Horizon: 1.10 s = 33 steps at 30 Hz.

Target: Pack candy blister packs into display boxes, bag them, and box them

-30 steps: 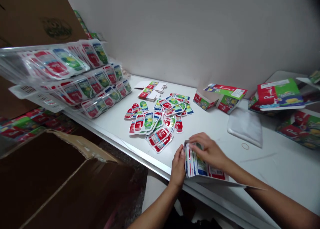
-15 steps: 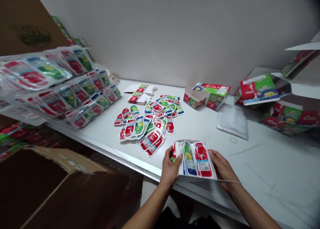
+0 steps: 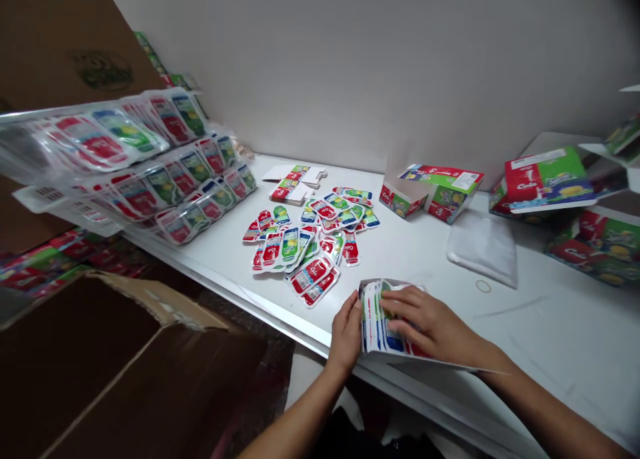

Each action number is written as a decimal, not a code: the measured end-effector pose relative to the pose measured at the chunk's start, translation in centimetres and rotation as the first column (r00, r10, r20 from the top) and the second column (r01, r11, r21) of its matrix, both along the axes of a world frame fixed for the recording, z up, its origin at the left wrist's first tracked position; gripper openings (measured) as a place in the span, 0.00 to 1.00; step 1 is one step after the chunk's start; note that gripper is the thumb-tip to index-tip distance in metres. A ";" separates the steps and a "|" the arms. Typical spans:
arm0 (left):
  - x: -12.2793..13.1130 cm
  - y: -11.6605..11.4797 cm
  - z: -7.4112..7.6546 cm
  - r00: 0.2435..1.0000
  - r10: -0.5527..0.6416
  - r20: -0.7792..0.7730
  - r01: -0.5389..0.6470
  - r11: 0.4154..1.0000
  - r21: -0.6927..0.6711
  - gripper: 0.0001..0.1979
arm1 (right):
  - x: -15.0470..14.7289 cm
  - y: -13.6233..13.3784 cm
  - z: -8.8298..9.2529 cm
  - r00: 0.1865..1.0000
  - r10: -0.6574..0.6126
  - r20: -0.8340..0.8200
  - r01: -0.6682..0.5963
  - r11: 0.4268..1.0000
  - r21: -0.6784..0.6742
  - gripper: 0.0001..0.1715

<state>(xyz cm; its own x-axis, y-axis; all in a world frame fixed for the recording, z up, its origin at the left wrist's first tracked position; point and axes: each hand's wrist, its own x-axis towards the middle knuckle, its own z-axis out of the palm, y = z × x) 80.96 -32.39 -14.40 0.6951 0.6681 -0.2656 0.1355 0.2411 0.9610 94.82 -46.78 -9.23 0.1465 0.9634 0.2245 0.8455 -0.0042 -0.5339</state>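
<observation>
A stack of red, green and blue blister packets [image 3: 376,315] stands on a flat white card [image 3: 450,364] at the near edge of the white table [image 3: 550,325]. My left hand [image 3: 346,332] presses against the stack's left side, fingers closed on it. My right hand [image 3: 430,325] lies on top of the stack, fingers curved over the packets. Just beyond lies a loose pile of the same packets [image 3: 313,235].
Clear trays of packets [image 3: 150,165] overhang the table's left end. An open brown carton [image 3: 125,365] stands lower left. Printed boxes [image 3: 433,192] and more boxes [image 3: 565,192] sit at the back right, with a clear bag [image 3: 483,245], a rubber band [image 3: 483,286] and flat cards [image 3: 297,179].
My right hand has moved from the stack's right edge onto its top, covering the front packets. The left hand stays at the stack's left side.
</observation>
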 end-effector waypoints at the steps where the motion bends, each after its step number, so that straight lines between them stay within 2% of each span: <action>1: -0.1 -0.1 -0.2 1.000 0.004 -0.002 -0.004 1.000 0.000 0.29 | -0.2 0.7 0.1 0.998 0.059 0.036 -0.056 0.997 -0.061 0.22; 3: -0.2 -0.3 -0.6 1.000 0.009 0.005 -0.009 1.000 -0.005 0.31 | -0.5 1.6 0.0 0.993 0.100 0.068 -0.088 0.984 -0.156 0.24; 6: -0.2 -0.6 -0.9 0.998 -0.014 0.059 0.018 0.998 -0.054 0.34 | -0.7 2.0 -0.6 0.996 0.089 0.021 -0.083 0.975 -0.205 0.26; 9: 0.1 -0.8 -0.8 0.987 -0.040 0.153 0.054 0.995 -0.087 0.34 | -0.8 1.8 -1.0 0.997 0.002 -0.079 -0.017 0.981 -0.191 0.30; 11: 0.3 -0.7 -0.7 0.981 -0.054 0.188 0.065 0.997 -0.052 0.33 | -0.9 1.8 -1.0 0.991 -0.065 -0.117 0.043 0.982 -0.181 0.33; 15: 0.7 -0.2 -1.2 0.991 -0.036 0.127 0.033 0.999 0.026 0.34 | -1.1 2.0 -1.1 0.992 -0.059 -0.112 0.040 0.985 -0.165 0.33; 20: 0.9 0.0 -1.8 0.997 -0.011 0.078 0.011 1.000 -0.011 0.34 | -0.8 1.8 -1.6 0.992 -0.025 -0.126 0.004 0.987 -0.159 0.33; 24: 1.1 -0.1 -1.8 0.996 -0.004 0.084 0.004 1.000 -0.007 0.33 | -0.5 1.5 -1.7 0.990 0.013 -0.137 -0.041 0.977 -0.208 0.32; 27: 1.0 0.0 -1.4 0.998 -0.029 0.050 0.025 0.997 0.066 0.33 | -0.6 1.5 -1.3 0.995 0.038 -0.092 -0.059 0.970 -0.238 0.32; 31: 0.8 0.5 -0.7 0.994 -0.101 0.026 0.088 0.946 0.313 0.36 | -0.3 0.8 -0.4 0.993 0.056 -0.104 -0.073 0.984 -0.165 0.30; 32: 0.7 0.6 -0.5 0.992 -0.125 0.017 0.110 0.925 0.362 0.34 | 0.0 0.3 -0.2 0.992 0.012 -0.128 -0.026 0.994 -0.105 0.27; 33: 0.7 0.6 -0.4 0.990 -0.141 0.005 0.127 0.909 0.396 0.33 | 0.4 -0.5 -0.3 0.982 -0.093 -0.166 0.089 0.996 -0.028 0.23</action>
<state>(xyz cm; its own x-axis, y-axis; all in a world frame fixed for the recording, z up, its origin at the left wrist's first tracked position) 81.66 -31.74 -14.81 0.7892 0.6137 0.0243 0.1068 -0.1761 0.9786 95.23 -47.24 -9.49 0.2678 0.9484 0.1698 0.7398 -0.0895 -0.6669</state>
